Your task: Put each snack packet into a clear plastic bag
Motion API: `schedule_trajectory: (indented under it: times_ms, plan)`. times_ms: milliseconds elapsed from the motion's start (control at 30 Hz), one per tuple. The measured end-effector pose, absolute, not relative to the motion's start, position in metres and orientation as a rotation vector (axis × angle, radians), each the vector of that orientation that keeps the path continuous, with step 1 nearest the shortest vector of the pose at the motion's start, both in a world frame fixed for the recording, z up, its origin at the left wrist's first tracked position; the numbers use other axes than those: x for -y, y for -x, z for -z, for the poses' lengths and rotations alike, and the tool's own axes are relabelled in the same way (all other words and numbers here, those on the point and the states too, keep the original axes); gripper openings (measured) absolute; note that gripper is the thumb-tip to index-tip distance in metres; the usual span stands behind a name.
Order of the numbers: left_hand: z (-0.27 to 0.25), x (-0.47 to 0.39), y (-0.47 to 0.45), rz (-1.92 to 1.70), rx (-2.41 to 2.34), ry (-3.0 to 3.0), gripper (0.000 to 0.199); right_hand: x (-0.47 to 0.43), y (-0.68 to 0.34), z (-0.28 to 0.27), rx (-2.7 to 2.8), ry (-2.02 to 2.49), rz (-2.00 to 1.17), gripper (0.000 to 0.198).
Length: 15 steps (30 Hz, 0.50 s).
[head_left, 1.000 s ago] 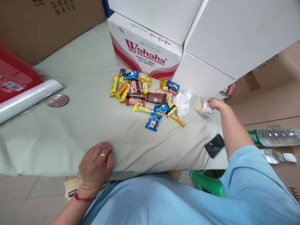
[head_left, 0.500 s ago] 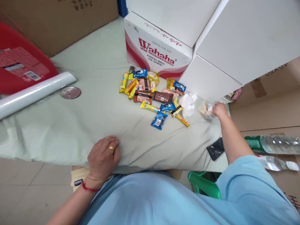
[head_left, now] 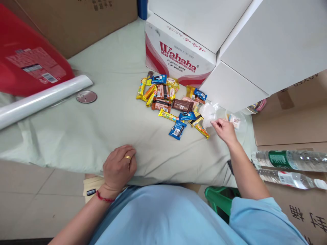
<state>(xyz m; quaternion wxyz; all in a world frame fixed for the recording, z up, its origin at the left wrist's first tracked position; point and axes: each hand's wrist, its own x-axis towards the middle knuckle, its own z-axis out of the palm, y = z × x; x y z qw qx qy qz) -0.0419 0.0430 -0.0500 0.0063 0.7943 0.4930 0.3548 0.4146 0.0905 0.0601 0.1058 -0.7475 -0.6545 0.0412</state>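
My left hand (head_left: 120,167) rests with curled fingers on the cloth near the front edge, a ring on one finger; nothing shows in it. Over the right part of the table, my right hand (head_left: 226,131) has its thumb and forefinger pinched at the edge of a crumpled clear plastic bag (head_left: 208,113). Whether the fingertips hold the bag or something small cannot be made out. To the bag's left lies a pile of wrapped snacks, among them a brown packet (head_left: 182,105) and a blue packet (head_left: 177,130). Beyond my right hand is a clear tub (head_left: 242,131) containing a whitish packet (head_left: 234,121).
A Wahaha carton (head_left: 178,56) stands behind the snacks, beside white boxes (head_left: 237,81). At left are a red jug (head_left: 33,58), a plastic film roll (head_left: 48,98) and a round lid (head_left: 86,96). Bottles (head_left: 291,160) lie at right, near a green stool (head_left: 221,200).
My right hand has come out of the tub and moved left to the edge of the plastic bag. My left hand stays resting on the cloth. The view has shifted slightly.
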Motion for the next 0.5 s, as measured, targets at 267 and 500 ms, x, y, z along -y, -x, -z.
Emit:
schedule_trajectory:
  times_ms: [267, 500]
  plan:
    - [0.046, -0.044, 0.04, -1.065, -1.566, -2.512, 0.019, -0.103, -0.401, -0.025, 1.627, 2.234, -0.285, 0.042]
    - [0.048, -0.044, 0.041, -1.078, -1.559, -2.542, 0.017, -0.106, -0.432, -0.005, 1.198, 2.127, -0.389, 0.061]
